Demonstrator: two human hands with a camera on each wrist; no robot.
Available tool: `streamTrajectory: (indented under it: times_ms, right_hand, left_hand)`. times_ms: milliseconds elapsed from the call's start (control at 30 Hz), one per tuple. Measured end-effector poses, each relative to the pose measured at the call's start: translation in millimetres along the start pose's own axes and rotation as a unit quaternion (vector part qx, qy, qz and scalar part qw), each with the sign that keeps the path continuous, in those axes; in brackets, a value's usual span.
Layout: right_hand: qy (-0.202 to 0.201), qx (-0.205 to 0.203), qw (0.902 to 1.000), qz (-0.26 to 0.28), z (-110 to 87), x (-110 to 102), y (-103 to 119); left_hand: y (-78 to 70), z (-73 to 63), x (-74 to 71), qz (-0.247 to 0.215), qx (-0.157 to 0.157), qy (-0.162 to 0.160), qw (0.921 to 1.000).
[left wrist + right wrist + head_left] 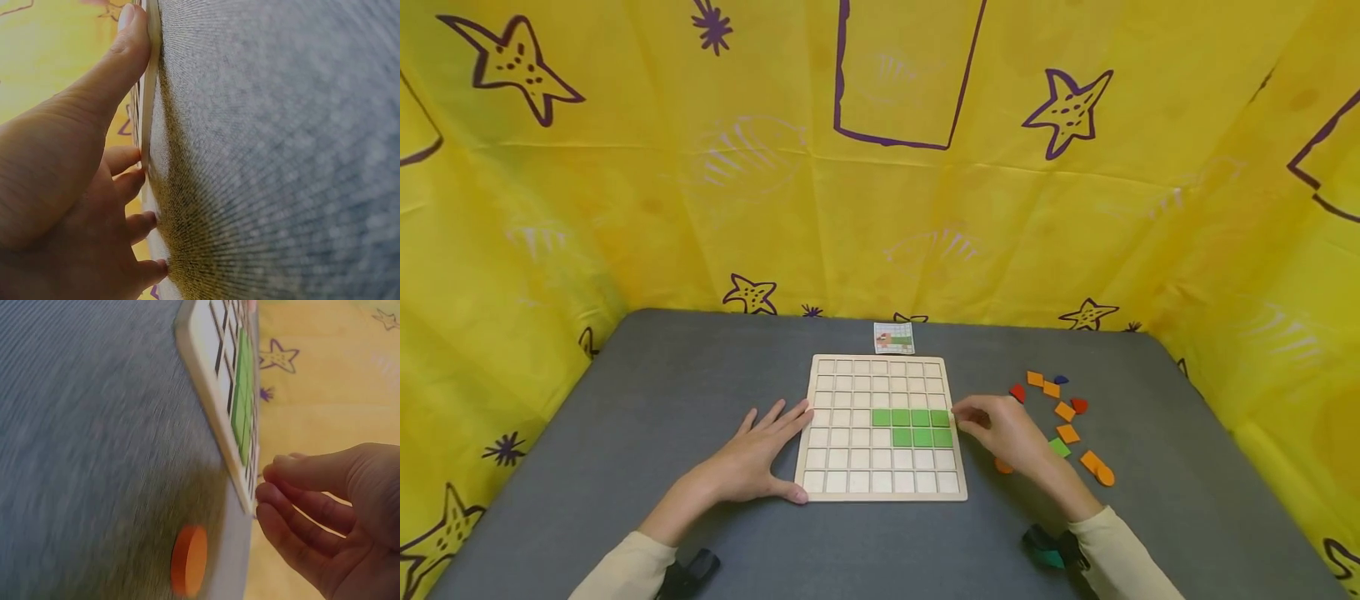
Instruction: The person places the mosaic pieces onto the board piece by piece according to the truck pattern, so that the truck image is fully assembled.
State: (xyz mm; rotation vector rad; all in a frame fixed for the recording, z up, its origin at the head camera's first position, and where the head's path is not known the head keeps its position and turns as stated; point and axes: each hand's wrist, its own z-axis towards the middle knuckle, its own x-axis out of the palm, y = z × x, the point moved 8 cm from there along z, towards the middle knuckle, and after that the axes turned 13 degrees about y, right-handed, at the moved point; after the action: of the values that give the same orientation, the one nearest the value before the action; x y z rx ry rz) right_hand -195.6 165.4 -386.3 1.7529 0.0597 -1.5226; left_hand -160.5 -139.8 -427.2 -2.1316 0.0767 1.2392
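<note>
A pale wooden grid board [850, 460] lies on the table, with several green square tiles [921, 427] in two rows on its right half. My left hand [752, 460] is spread along its left edge; in the left wrist view the thumb [119, 65] lies against the rim. My right hand [1003, 429] is at the right edge, fingertips close to the last green tile of the upper row. In the right wrist view, its bent fingers [287, 519] and thumb are drawn together beside the board, and no piece shows between them.
A small picture card [893, 338] lies behind the board. To the right are scattered orange squares [1065, 411], red pieces [1079, 405], a blue piece [1061, 379], a loose green tile [1059, 447] and an orange round piece [1103, 475]. A yellow patterned cloth [880, 208] hangs around the table.
</note>
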Motion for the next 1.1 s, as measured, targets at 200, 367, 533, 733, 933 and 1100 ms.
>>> streamTrajectory:
  times_ms: [200,367,533,733,933,1100]
  right_hand:
    - [-0.005,0.024,0.9997,-0.01,-11.1,-7.0,-14.2]
    - [-0.012,0.033,0.9989,-0.031,-14.2,-13.0,-22.2]
    - [-0.014,0.041,0.9982,-0.041,-17.9,-17.0,-27.9]
    - [-0.005,0.057,0.9978,-0.032,-27.2,-21.4,-36.5]
    - [0.013,0.085,0.9961,-0.02,-40.7,-29.2,-46.8]
    - [0.018,0.097,0.9949,-0.021,-49.3,-36.1,-52.7]
  left_hand:
    - [0.6,-0.5,0.0,0.001,0.001,0.001,1.0]
    - [1.3,-1.3,-0.6,0.001,0.0,-0.001,1.0]
    - [0.9,-1.0,-0.3,0.0,0.003,-0.004,1.0]
    - [1.0,0.3,0.9,-0.002,0.005,-0.004,1.0]
    - [0.0,0.2,-0.1,-0.002,0.003,0.0,1.0]
    - [0.6,0.4,0.1,-0.001,-0.001,0.005,1.0]
